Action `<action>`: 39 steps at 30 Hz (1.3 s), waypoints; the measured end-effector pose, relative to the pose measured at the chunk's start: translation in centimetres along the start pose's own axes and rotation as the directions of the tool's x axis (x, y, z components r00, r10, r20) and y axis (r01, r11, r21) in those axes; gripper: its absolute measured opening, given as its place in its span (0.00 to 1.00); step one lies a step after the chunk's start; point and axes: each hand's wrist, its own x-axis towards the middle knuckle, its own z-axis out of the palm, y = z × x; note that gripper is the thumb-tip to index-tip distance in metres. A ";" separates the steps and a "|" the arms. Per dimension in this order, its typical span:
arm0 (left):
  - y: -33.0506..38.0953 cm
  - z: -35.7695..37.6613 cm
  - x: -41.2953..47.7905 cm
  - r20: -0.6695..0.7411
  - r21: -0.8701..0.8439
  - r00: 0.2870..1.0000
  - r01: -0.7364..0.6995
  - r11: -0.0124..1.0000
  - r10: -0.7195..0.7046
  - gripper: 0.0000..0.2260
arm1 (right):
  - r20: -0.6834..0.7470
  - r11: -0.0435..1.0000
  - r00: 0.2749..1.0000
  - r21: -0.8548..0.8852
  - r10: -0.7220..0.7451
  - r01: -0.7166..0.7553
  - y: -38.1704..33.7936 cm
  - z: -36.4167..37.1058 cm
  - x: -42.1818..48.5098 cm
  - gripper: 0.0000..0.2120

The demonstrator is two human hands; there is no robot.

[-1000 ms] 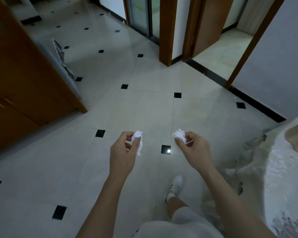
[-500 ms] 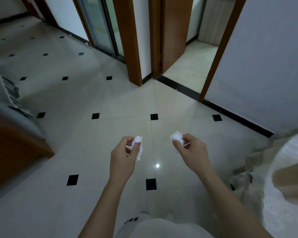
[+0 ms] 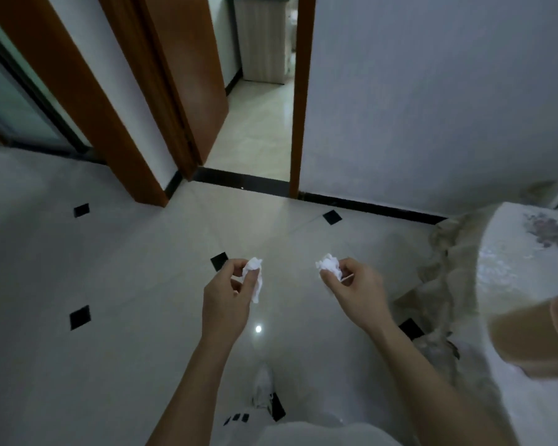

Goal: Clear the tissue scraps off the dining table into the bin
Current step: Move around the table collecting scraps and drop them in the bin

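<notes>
My left hand (image 3: pixel 226 296) pinches a crumpled white tissue scrap (image 3: pixel 254 278) between thumb and fingers, held out over the tiled floor. A second crumpled white tissue scrap (image 3: pixel 330 266) is gripped the same way by my right hand (image 3: pixel 356 289), a short gap to the right. The dining table (image 3: pixel 525 268), draped in a white flowered cloth, fills the right edge of the view, beside my right forearm. No bin is in view.
Pale floor tiles with small black diamonds (image 3: pixel 79 317) spread ahead. An open wooden door (image 3: pixel 187 75) and doorway (image 3: pixel 258 130) lead to another room straight ahead. A grey wall (image 3: pixel 432 107) stands at the right. A tan rounded object (image 3: pixel 535 336) lies on the table. My shoe (image 3: pixel 263 386) shows below.
The view has swung right: the wooden cabinet at the left is gone, the doorway and wall now face me, and more of the table shows. Both hands keep their scraps.
</notes>
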 end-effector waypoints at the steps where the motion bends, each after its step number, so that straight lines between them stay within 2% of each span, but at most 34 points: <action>1: 0.4 0.3 1.7 0.039 -0.002 0.999 -0.018 1.000 0.019 0.10 | -0.029 1.000 0.999 -0.003 0.024 -0.025 -0.3 0.0 0.8 0.13; 4: 2.1 1.9 6.0 0.177 -0.037 0.982 -0.065 0.997 0.071 0.09 | -0.122 0.995 0.987 0.014 0.102 -0.102 -0.8 -0.5 2.4 0.11; 7: 3.8 4.6 8.8 0.325 -0.042 0.934 -0.141 0.989 0.147 0.10 | -0.246 0.983 0.952 0.035 0.181 -0.178 -0.3 -2.1 2.8 0.11; 12: 7.2 10.7 9.7 0.528 -0.092 0.811 -0.241 0.966 0.253 0.11 | -0.410 0.945 0.852 0.142 0.327 -0.294 2.2 -6.4 0.7 0.17; 14: 9.0 13.2 8.5 0.596 -0.132 0.746 -0.272 0.953 0.296 0.11 | -0.464 0.925 0.800 0.196 0.380 -0.326 3.3 -8.5 -1.1 0.15; 18: 12.2 17.4 5.1 0.676 -0.208 0.631 -0.332 0.920 0.381 0.10 | -0.593 0.902 0.682 0.241 0.429 -0.358 5.3 -12.5 -5.2 0.05; 23: 15.2 22.0 -0.1 0.734 -0.271 0.526 -0.353 0.895 0.430 0.07 | -0.708 0.878 0.545 0.239 0.450 -0.414 8.3 -16.6 -10.1 0.07; 27: 17.3 25.6 -3.5 0.763 -0.282 0.439 -0.436 0.855 0.476 0.06 | -0.749 0.877 0.486 0.269 0.451 -0.398 10.3 -19.9 -12.7 0.08; 29: 18.7 27.2 -4.8 0.766 -0.304 0.389 -0.482 0.822 0.511 0.06 | -0.752 0.868 0.480 0.245 0.451 -0.433 11.2 -21.6 -13.3 0.10; 34: 22.2 31.6 -6.6 0.769 -0.333 0.226 -0.657 0.676 0.598 0.05 | -0.743 0.838 0.548 0.031 0.385 -0.545 13.3 -25.6 -12.0 0.14; 36: 22.8 33.6 -6.4 0.767 -0.308 0.169 -0.749 0.586 0.619 0.08 | -0.746 0.815 0.559 -0.039 0.361 -0.578 13.9 -27.0 -10.9 0.15; 39: 22.9 36.8 -6.1 0.744 -0.282 0.060 -0.874 0.395 0.666 0.09 | -0.745 0.776 0.578 -0.131 0.333 -0.617 14.3 -28.8 -9.3 0.14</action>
